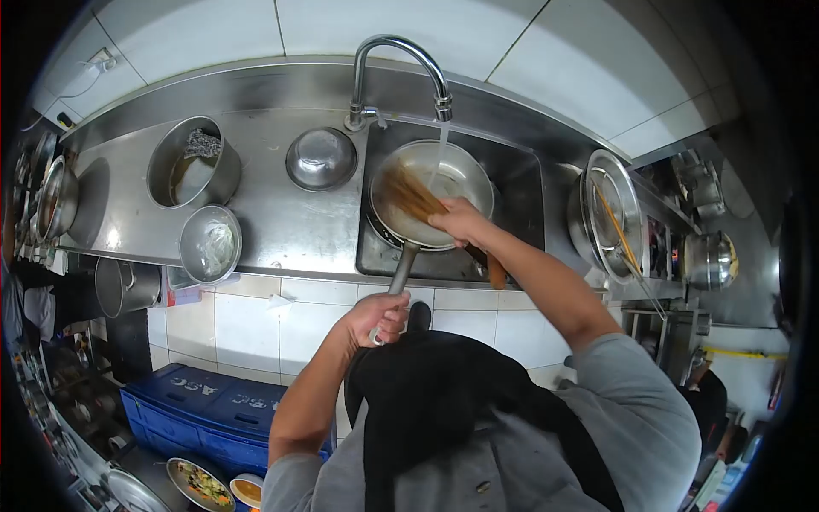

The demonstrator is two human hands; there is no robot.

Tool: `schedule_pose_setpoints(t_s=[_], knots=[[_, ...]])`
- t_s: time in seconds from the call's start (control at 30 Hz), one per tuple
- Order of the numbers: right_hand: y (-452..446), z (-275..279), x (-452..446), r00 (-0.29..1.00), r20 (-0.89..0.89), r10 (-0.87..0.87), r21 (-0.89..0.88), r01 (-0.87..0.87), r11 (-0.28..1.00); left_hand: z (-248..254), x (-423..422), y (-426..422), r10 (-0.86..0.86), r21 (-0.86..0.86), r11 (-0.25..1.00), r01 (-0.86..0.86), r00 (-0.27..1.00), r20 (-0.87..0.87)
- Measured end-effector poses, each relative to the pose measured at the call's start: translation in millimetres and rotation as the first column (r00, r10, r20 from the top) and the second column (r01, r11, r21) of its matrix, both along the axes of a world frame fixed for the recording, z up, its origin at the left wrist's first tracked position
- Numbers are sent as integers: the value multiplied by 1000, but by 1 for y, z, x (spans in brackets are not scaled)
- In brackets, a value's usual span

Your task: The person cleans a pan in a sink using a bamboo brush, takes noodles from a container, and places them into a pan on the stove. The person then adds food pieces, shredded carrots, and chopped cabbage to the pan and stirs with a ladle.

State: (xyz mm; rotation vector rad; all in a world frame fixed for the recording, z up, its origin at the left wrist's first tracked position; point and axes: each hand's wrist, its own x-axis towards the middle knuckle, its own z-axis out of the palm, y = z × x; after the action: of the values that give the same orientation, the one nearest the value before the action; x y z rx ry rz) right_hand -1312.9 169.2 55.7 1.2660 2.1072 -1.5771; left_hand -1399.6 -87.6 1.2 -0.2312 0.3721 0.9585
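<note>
Frying pan (469, 171) sits in the sink (520, 188) under water running from the faucet (389, 39), its handle wrapped by the left hand (380, 319). The right hand (461, 220) closes round a bamboo brush (415, 196); its bristles are blurred, hiding part of the pan's floor. Beneath the right wrist, a brown handle (496, 273) disappears from sight. Left stand 1 upturned bowl (321, 159) and 1 stockpot (225, 176).
</note>
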Motion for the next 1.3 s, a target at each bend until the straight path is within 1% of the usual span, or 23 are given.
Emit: schedule_pose_setpoints(t_s=[0.07,0.13,0.2,0.27,0.3,0.33,0.37,0.43,0.53,0.57,0.6,0.67,0.8,0.83,0.87,0.93,0.97,1.0,1.03,1.1,1.13,1.2,1.3], knots=[[-3,-3,5,999,-32,-42,21,42,999,1,-2,0,-9,-22,1000,8,1000,-24],[-31,43,19,985,44,167,12,-168,986,4,0,-1,-30,-23,999,29,999,-32],[-25,22,22,987,-37,157,-32,-158,987,14,4,3,-30,-26,999,28,995,-94],[-3,-14,1,995,-48,-83,68,86,994,16,13,3,-46,-35,999,41,988,-148],[-4,-31,2,987,-111,-119,14,121,993,14,13,6,-52,-57,997,45,989,-140],[-19,-18,7,986,-120,-117,13,120,993,15,10,7,-60,-81,996,49,989,-137],[-42,12,13,992,-87,-88,-87,81,993,19,7,8,-55,-76,996,44,988,-148],[-45,24,12,998,-44,-43,-186,34,982,29,14,6,-71,-56,997,55,940,-334],[-6,-12,-1,999,-31,-13,289,22,957,32,19,7,-26,-107,994,-12,939,-342],[11,-36,16,991,5,136,555,-116,824,33,20,8,-20,-109,994,-23,923,-384],[30,-52,41,961,85,264,763,-233,602,35,20,5,-20,-114,993,-26,925,-379],[46,-14,62,878,415,239,644,-469,605,39,26,3,-38,-132,991,-38,847,-531],[28,54,88,806,422,416,488,-588,645,32,30,5,50,-80,990,-113,829,-556],[10,79,72,796,409,447,272,-574,772,31,30,4,37,-89,991,-99,846,-531],[-1,90,56,791,387,474,47,-530,846,29,28,7,30,-91,992,-89,859,-511],[8,63,30,911,214,353,-183,-317,931,31,30,5,9,-106,992,-70,870,-493],[16,39,10,977,160,139,-215,-103,971,32,28,9,12,-105,992,-73,873,-488],[19,20,-1,989,119,-91,-262,120,958,33,29,10,14,-108,991,-76,875,-484],[21,15,-5,988,125,-85,-265,116,957,32,30,9,25,-110,990,-90,873,-488],[20,7,-8,972,154,-179,-470,232,852,35,32,6,28,-119,988,-99,870,-492],[14,16,0,971,156,-180,-471,233,851,37,33,7,29,-108,989,-103,843,-537],[13,43,32,951,291,103,-328,-2,945,39,37,10,37,-89,990,-108,814,-579],[72,57,61,749,544,378,-111,-382,917,35,49,7,62,-63,988,-141,737,-673]])
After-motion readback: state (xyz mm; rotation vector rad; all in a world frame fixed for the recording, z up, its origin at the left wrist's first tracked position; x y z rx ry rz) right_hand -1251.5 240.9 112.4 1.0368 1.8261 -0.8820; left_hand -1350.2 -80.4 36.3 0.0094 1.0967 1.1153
